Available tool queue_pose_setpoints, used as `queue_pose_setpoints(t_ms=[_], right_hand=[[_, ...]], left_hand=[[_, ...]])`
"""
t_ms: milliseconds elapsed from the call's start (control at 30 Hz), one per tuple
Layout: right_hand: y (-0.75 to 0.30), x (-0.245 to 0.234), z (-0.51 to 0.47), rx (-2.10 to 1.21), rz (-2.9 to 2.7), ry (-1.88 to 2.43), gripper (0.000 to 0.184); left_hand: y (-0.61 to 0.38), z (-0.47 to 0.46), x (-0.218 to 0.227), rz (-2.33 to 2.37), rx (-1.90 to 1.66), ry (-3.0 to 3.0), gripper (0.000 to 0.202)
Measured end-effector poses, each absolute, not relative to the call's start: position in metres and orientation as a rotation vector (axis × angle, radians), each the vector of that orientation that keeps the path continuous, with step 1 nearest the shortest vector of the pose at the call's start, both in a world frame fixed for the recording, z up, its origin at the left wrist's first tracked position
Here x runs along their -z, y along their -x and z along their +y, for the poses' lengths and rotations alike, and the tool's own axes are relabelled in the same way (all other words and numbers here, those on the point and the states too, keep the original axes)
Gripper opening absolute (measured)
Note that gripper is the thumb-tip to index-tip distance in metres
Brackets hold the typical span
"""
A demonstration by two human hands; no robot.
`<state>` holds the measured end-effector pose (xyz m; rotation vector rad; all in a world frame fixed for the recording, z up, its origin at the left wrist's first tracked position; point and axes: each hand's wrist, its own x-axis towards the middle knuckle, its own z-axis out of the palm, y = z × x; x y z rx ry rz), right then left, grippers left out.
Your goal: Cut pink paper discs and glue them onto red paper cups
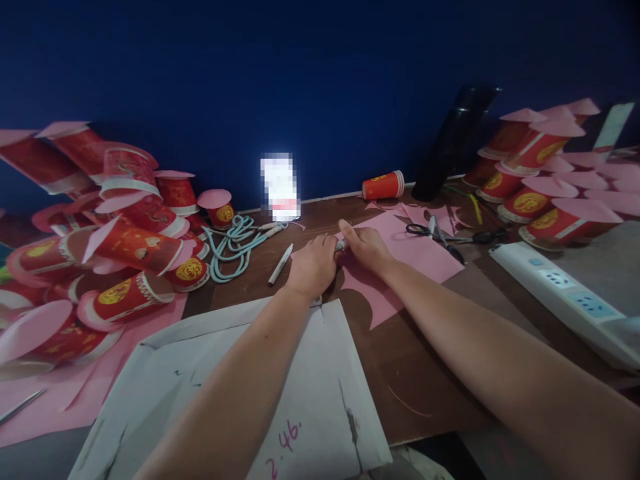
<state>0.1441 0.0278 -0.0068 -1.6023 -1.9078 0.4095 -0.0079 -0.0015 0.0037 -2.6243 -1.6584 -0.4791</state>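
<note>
White board [327,373], scissors [433,228] over pink paper [407,251]

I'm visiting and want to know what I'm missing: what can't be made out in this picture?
All in the head view:
- Small silvery item: mostly hidden by the left hand and right hand.
- Bright screen: pixelated, unreadable.
- Metal tool: cut off by the left edge.
- White power strip: cut off by the right edge.

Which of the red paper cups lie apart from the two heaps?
The nested stack lying on its side by the blue wall, just left of the black bottle; the other cups are heaped to either side.
</note>
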Motion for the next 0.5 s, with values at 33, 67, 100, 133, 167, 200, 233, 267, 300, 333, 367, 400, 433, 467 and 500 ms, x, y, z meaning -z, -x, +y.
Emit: queue_pose_setpoints(t_ms=[33, 67, 100, 133, 167, 200, 233, 267, 300, 333, 367, 400, 433, 467, 500], right_hand=[[-0.144, 0.006, 0.027, -0.434, -1.906, 1.590, 0.069], [-0.143, 0.005, 0.027, -0.450, -1.905, 1.585, 0.069], [-0.143, 0.004, 0.027, -0.457, -1.904, 1.592, 0.068], [-0.142, 0.003, 0.026, -0.448, -1.903, 1.609, 0.068], [-0.141, 0.002, 0.026, -0.425, -1.900, 1.634, 0.067], [-0.140, 0.001, 0.026, -0.391, -1.897, 1.663, 0.065], [-0.140, 0.001, 0.025, -0.350, -1.902, 1.683, 0.064], [-0.139, 0.001, 0.025, -0.308, -1.920, 1.691, 0.062], [-0.139, 0.001, 0.026, -0.269, -1.944, 1.690, 0.060], [-0.138, 0.002, 0.026, -0.239, -1.971, 1.683, 0.058], [-0.138, 0.003, 0.026, -0.219, -1.995, 1.674, 0.056], [-0.138, 0.005, 0.026, -0.208, -2.012, 1.663, 0.055], [-0.138, 0.006, 0.026, -0.202, -2.019, 1.653, 0.054], [-0.138, 0.006, 0.025, -0.200, -2.018, 1.643, 0.053], [-0.138, 0.007, 0.024, -0.201, -2.017, 1.632, 0.053]], left_hand=[[0.007, -0.002, -0.004, -1.641, 0.466, 2.619, 0.021], [0.007, -0.002, -0.005, -1.628, 0.456, 2.616, 0.022], [0.006, -0.003, -0.006, -1.624, 0.448, 2.614, 0.023], [0.005, -0.003, -0.007, -1.631, 0.440, 2.611, 0.025], [0.005, -0.004, -0.007, -1.647, 0.427, 2.608, 0.026], [0.005, -0.004, -0.008, -1.662, 0.413, 2.610, 0.027], [0.005, -0.004, -0.009, -1.673, 0.404, 2.618, 0.027], [0.005, -0.004, -0.009, -1.673, 0.406, 2.637, 0.027], [0.007, -0.003, -0.010, -1.663, 0.424, 2.667, 0.026], [0.008, -0.002, -0.010, -1.649, 0.458, 2.706, 0.025], [0.010, -0.001, -0.010, -1.636, 0.506, 2.751, 0.025], [0.011, 0.000, -0.011, -1.632, 0.561, 2.802, 0.024], [0.013, 0.002, -0.011, -1.639, 0.623, 2.856, 0.025], [0.015, 0.003, -0.012, -1.658, 0.699, 2.913, 0.025], [0.017, 0.004, -0.013, -1.697, 0.775, 2.979, 0.027]])
